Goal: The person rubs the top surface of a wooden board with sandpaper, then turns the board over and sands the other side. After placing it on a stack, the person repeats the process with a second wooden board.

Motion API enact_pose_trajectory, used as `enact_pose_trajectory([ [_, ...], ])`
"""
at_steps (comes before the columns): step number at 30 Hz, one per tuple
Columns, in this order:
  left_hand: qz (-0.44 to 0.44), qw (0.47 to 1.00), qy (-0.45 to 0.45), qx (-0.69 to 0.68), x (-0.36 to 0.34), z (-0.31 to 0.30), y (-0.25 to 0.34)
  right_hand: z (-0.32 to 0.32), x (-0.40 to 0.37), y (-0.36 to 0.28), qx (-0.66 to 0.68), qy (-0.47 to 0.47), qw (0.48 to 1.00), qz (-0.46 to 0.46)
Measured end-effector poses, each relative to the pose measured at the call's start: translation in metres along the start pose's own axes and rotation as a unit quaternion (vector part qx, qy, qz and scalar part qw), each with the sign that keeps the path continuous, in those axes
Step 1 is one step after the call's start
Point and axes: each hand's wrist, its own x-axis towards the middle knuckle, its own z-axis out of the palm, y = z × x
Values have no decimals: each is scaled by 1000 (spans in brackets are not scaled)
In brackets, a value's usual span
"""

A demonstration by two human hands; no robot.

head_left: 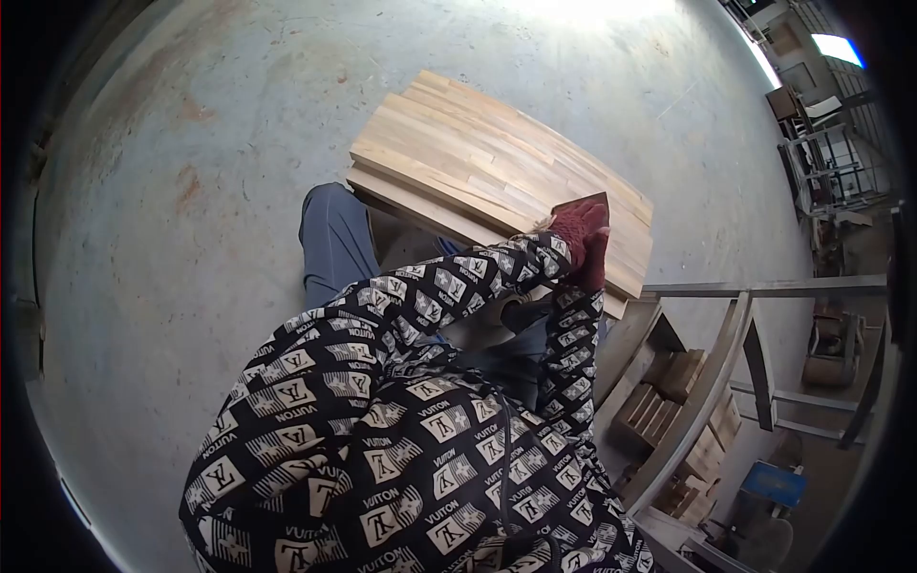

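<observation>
A pale laminated wood board (pixel 478 143) lies on top of other boards in front of my knees. Close together at its near right part are both my hands, in dark red knitted gloves. My left hand (pixel 573 227) is closed over a thin brown sheet (pixel 585 201) that looks like sandpaper; one corner sticks out past the fingers, against the board's surface. Just below and touching it is my right hand (pixel 593 263), its fingers drawn in and a bare fingertip showing. What the right hand grips is hidden.
A metal frame (pixel 812 286) stands close on my right. Under it are wood offcuts (pixel 669 392) in a wooden box and a blue object (pixel 774 484). Racks and furniture parts (pixel 826 153) line the far right. Concrete floor (pixel 172 239) surrounds the boards.
</observation>
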Motion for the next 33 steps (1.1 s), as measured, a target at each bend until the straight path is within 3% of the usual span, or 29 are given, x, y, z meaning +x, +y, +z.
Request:
enact_pose_trajectory([
  [1,-1,1000,-3,1,-7,1,-3,-4,1,-1,2,2,1000,-1],
  [3,51,979,-15,-195,-20,-2,-8,-12,11,-5,-184,-72,979,-49],
  [4,100,989,-84,-64,-14,-11,-7,5,5,-6,-152,22,986,-60],
  [5,101,989,-86,-67,-17,-19,-5,-1,3,-7,-153,25,986,-62],
  [7,79,956,-201,-196,-34,-56,14,-32,6,-17,-358,42,931,-53],
  [8,101,955,-208,-185,-38,-69,9,-49,18,-26,-247,91,964,25],
  [9,25,962,-183,-202,-33,-67,-13,-49,22,-31,-250,93,963,24],
  [10,60,983,-112,-134,-23,-71,-40,-45,21,-36,-373,128,916,-80],
  [11,16,999,-21,42,-42,-114,-18,-44,19,-41,-484,159,842,-179],
  [12,129,960,139,208,-29,-113,-90,-15,2,-51,-563,158,788,-192],
  [13,-23,942,108,316,-37,-156,-75,11,-13,-59,-638,155,726,-205],
  [14,-114,898,145,401,-43,-181,-92,-14,-3,-59,-684,94,674,-263],
  [15,-162,844,192,474,-52,-200,-130,-40,7,-58,-723,31,612,-317],
  [16,-207,801,235,510,-66,-210,-150,-46,5,-52,-774,20,560,-295],
  [17,-327,834,107,432,-80,-244,-100,-63,10,-36,-769,-18,566,-297],
  [19,-293,814,92,493,-94,-243,-105,-71,15,-1,-872,-35,386,-300],
  [22,-333,791,42,511,-97,-241,-71,-60,29,52,-844,45,422,-327],
  [23,-333,791,38,511,-99,-239,-73,-48,39,78,-798,-1,502,-334],
  [24,-312,788,73,525,-99,-236,-78,-14,37,97,-805,-96,487,-325],
  [25,-288,783,108,540,-95,-230,-79,16,25,111,-814,-126,438,-360],
  [27,-298,789,89,529,-93,-234,-71,68,10,141,-833,-128,413,-345],
  [31,-372,785,77,489,-89,-235,-59,61,19,136,-827,-156,394,-370],
  [32,-388,784,77,478,-86,-234,-55,47,20,122,-815,-177,418,-361],
  [33,-405,783,78,466,-84,-231,-55,26,17,107,-838,-135,388,-358],
])
